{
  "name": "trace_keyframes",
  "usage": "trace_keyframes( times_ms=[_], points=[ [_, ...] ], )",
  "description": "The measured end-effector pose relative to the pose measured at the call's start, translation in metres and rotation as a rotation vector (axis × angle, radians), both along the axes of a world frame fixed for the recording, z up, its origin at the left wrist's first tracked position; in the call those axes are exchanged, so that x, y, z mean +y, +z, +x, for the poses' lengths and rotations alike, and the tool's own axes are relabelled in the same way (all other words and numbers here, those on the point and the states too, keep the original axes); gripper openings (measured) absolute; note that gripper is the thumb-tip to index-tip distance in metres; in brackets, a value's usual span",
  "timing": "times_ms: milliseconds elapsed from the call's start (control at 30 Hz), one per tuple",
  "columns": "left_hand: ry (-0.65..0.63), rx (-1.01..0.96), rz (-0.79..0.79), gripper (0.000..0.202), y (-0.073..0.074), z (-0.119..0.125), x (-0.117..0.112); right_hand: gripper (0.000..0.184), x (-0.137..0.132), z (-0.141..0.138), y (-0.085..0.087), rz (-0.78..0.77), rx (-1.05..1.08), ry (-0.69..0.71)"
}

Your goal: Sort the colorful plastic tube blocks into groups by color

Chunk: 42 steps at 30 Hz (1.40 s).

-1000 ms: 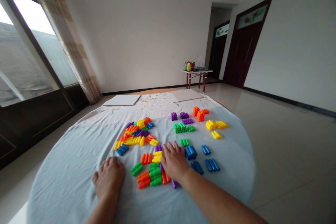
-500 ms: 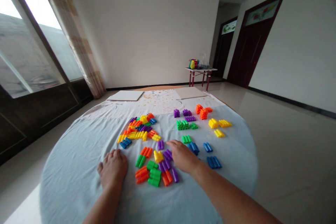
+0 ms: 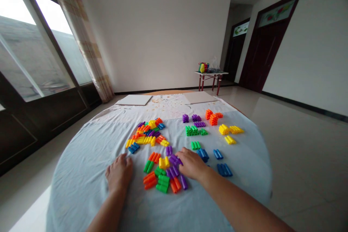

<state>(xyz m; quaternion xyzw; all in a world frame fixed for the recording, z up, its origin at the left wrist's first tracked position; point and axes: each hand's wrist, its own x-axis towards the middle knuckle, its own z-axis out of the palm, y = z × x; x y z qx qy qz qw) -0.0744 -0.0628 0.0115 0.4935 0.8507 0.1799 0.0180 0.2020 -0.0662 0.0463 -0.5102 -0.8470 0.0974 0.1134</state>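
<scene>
My left hand [image 3: 119, 173] lies on the blue cloth with its fingers loosely spread, holding nothing. It rests left of a near pile of plastic tube-shaped building blocks. At that pile's right edge, my right hand [image 3: 190, 163] has its fingertips and thumb at the end of a purple block [image 3: 174, 160]. Beside this block are a yellow block [image 3: 164, 162], a second purple block [image 3: 172, 172] and a single purple tube [image 3: 184, 182]. Orange blocks [image 3: 149, 180] and green blocks [image 3: 163, 183] fill the pile's near side. One small purple block [image 3: 169, 150] sits just beyond.
A mixed heap of blocks [image 3: 146, 140] lies farther left. On the right are groups of purple [image 3: 196, 117], green [image 3: 192, 131], orange [image 3: 213, 119], yellow [image 3: 224, 129] and blue blocks [image 3: 224, 170]. Two flat boards [image 3: 134, 99] lie at the table's far edge.
My right hand has come slightly nearer, its fingers dropping from beside the small purple block to the purple block below it. My left hand stays flat. The whole view has shifted a little.
</scene>
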Motion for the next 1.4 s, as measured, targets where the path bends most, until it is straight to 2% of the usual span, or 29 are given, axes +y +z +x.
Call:
trace_keyframes(
  times_ms=[100,167,200,267,333,400,467,533,667,800,900,1000,1100,1233,1300,1400],
  points=[
    [0.041,-0.033,0.032,0.047,0.012,-0.001,0.000,0.037,-0.002,0.000,-0.001,0.020,0.126,0.008],
    [0.006,-0.035,0.101,0.045,0.021,0.009,-0.001,0.038,-0.003,-0.001,0.001,0.020,0.193,0.021],
    [-0.057,-0.046,0.144,0.044,0.025,0.017,-0.003,0.038,-0.004,-0.002,0.003,0.016,0.221,0.029],
    [-0.307,-0.134,0.247,0.041,0.030,0.039,-0.008,0.039,-0.006,-0.003,0.005,-0.004,0.266,0.049],
    [-0.552,-0.223,0.261,0.040,0.031,0.061,-0.015,0.039,-0.008,-0.004,0.008,-0.033,0.308,0.064],
    [-0.734,-0.245,0.199,0.042,0.030,0.078,-0.022,0.039,-0.010,-0.004,0.009,-0.058,0.351,0.077],
    [-0.835,-0.212,0.154,0.043,0.027,0.088,-0.027,0.039,-0.012,-0.003,0.008,-0.068,0.389,0.095],
    [-0.867,-0.160,0.150,0.036,0.024,0.089,-0.030,0.041,-0.012,0.000,0.006,-0.071,0.415,0.111],
    [-0.797,-0.101,0.172,0.024,0.021,0.078,-0.031,0.049,-0.013,0.007,-0.002,-0.065,0.418,0.103],
    [-0.583,-0.112,0.176,0.029,0.020,0.068,-0.032,0.050,-0.014,0.011,-0.009,-0.086,0.385,0.148],
    [-0.531,-0.130,0.180,0.035,0.018,0.069,-0.031,0.051,-0.016,0.011,-0.012,-0.107,0.385,0.214],
    [-0.504,-0.243,0.237,0.042,0.014,0.072,-0.029,0.049,-0.017,0.011,-0.013,-0.084,0.384,0.202],
    [-0.368,-0.415,0.305,0.037,0.010,0.070,-0.026,0.042,-0.017,0.010,-0.013,-0.067,0.307,0.143],
    [-0.253,-0.390,0.304,0.034,0.008,0.064,-0.022,0.031,-0.018,0.013,-0.006,-0.052,0.250,0.178],
    [-0.230,-0.321,0.312,0.035,0.007,0.061,-0.020,0.036,-0.017,0.021,0.003,-0.004,0.331,0.185],
    [-0.168,-0.277,0.328,0.037,0.003,0.056,-0.020,0.045,-0.008,0.045,0.018,0.070,0.477,0.118]
  ],
)
